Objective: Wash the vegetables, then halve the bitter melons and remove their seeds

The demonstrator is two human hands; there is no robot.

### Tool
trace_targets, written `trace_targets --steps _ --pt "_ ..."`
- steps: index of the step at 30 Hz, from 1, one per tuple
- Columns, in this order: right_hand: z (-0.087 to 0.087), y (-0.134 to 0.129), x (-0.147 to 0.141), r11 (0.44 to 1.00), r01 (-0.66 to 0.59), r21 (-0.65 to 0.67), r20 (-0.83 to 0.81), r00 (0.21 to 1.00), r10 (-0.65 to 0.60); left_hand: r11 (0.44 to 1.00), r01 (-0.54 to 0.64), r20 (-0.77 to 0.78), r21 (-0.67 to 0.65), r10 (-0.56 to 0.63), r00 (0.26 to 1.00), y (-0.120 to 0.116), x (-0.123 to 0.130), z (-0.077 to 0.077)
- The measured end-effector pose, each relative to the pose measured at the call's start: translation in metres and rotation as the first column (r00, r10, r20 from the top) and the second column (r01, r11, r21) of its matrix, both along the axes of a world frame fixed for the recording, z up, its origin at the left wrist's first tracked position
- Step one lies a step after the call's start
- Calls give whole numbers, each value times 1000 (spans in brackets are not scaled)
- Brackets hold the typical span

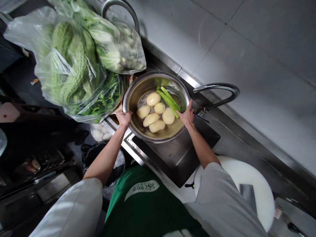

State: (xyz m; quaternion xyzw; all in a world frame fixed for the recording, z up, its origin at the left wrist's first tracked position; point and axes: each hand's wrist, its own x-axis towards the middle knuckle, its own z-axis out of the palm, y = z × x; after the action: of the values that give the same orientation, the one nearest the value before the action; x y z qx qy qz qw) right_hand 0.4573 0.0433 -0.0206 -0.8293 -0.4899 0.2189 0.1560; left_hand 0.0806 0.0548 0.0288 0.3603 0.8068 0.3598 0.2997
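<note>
A round metal basin [138, 86] is held between my two hands above the sink [181, 158]. Water stands in it, with several peeled potatoes [151, 119] and a few green stalks [170, 99] inside. My left hand [124, 118] is closed on the basin's left rim, the thumb lying along the edge. On the right, my right hand [187, 115] grips the opposite rim, its thumb inside by the stalk ends. The far fingers of both hands are hidden under the rim.
Plastic bags of bitter melons [74, 65], green peppers [106, 95] and leafy vegetables [118, 49] crowd the left. A curved faucet [222, 86] arches close to my right hand. At lower right lies a round white cutting board [261, 184] with a cleaver [249, 196]. A black-lined bin [89, 154] stands below left.
</note>
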Motion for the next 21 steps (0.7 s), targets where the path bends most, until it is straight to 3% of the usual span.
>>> trace_targets --steps 8,11,14,21 --pt "10 9 8 992 -55 112 -57 996 62 995 98 -22 -6 -99 995 15 -10 8" --pt "16 15 14 987 -104 119 -59 992 112 989 138 -119 46 -132 984 20 -14 8" --pt "22 22 18 978 -147 150 -52 986 157 975 203 -200 95 -181 963 23 -22 5" --pt "35 37 15 968 -129 214 -73 986 147 960 264 -186 95 -243 952 36 -38 -5"
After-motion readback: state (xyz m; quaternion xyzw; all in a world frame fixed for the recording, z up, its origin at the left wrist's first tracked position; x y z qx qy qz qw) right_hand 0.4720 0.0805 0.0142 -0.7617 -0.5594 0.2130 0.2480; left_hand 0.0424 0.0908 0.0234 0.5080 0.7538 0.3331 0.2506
